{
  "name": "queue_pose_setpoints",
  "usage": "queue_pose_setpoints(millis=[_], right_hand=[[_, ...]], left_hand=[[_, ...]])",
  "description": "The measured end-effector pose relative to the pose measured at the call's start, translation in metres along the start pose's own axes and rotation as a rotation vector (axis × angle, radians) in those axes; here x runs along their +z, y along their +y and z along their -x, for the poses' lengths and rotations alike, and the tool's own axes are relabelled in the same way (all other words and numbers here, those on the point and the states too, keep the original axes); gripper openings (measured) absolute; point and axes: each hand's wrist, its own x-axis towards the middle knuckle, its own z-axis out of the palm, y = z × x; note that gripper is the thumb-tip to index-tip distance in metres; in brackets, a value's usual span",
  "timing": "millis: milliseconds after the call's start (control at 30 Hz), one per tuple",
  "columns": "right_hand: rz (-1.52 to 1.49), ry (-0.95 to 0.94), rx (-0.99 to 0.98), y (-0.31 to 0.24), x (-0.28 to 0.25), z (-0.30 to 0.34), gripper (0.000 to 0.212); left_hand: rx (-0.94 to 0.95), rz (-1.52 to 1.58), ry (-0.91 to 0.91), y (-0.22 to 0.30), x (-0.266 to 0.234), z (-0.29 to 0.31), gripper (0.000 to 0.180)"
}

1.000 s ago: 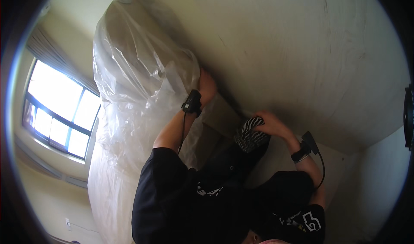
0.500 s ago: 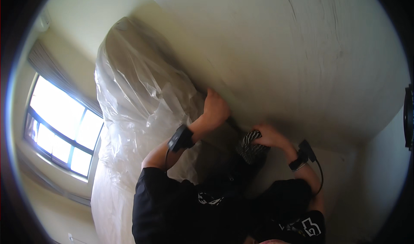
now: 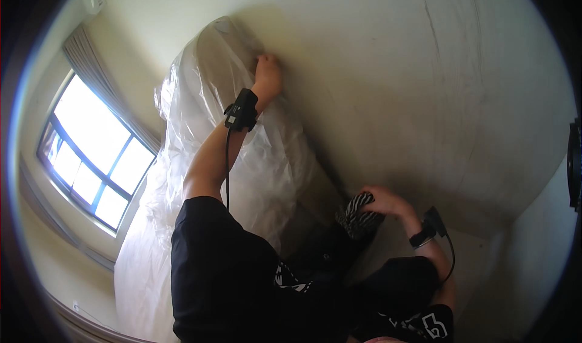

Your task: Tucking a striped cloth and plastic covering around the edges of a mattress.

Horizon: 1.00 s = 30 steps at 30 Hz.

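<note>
A clear plastic sheet [image 3: 267, 167] drapes over a large, tall, pale piece with a rounded top, perhaps furniture, beside the wall. High on its right edge my left hand [image 3: 268, 75] is closed, fingers curled on the plastic near the rounded top; the exact grip is partly hidden. Lower and to the right, my right hand [image 3: 386, 201] is closed around a bunched black-and-white zebra-striped cloth [image 3: 359, 217], held in front of my body near the wall's foot. Each wrist wears a black strapped device with a cable.
A pale wall [image 3: 388, 100] with dark scuff streaks rises close ahead and to the right. At the left are a bright window [image 3: 97, 155] and a grey curtain [image 3: 100, 76]. A dark gap runs between the covered piece and the wall.
My left hand has moved up along the covered piece's edge toward its top, the arm stretching out and the plastic shifting with it. My right hand stays nearly in place with the striped cloth.
</note>
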Motion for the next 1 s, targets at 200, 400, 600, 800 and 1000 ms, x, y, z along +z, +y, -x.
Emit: queue_pose_setpoints(millis=[200, 400, 600, 800, 1000], right_hand=[[0.074, 0.016, 0.013, 0.006, 0.0, 0.001, 0.046], [0.02, -0.033, -0.043, -0.003, 0.0, -0.004, 0.046], [0.05, -0.028, -0.015, 0.008, -0.004, 0.002, 0.046], [-0.006, -0.072, 0.008, 0.002, -0.001, 0.0, 0.047], [-0.006, -0.095, 0.039, 0.0, -0.007, -0.002, 0.045]], left_hand=[[0.112, 0.0, -0.146, 0.0, 0.021, -0.007, 0.034], [0.17, 0.068, -0.152, -0.018, 0.058, -0.01, 0.033], [0.087, 0.194, -0.171, 0.006, -0.004, -0.006, 0.031], [-0.007, 0.082, -0.021, -0.064, -0.03, -0.005, 0.028], [0.007, -0.079, -0.105, -0.069, -0.01, -0.02, 0.03]])
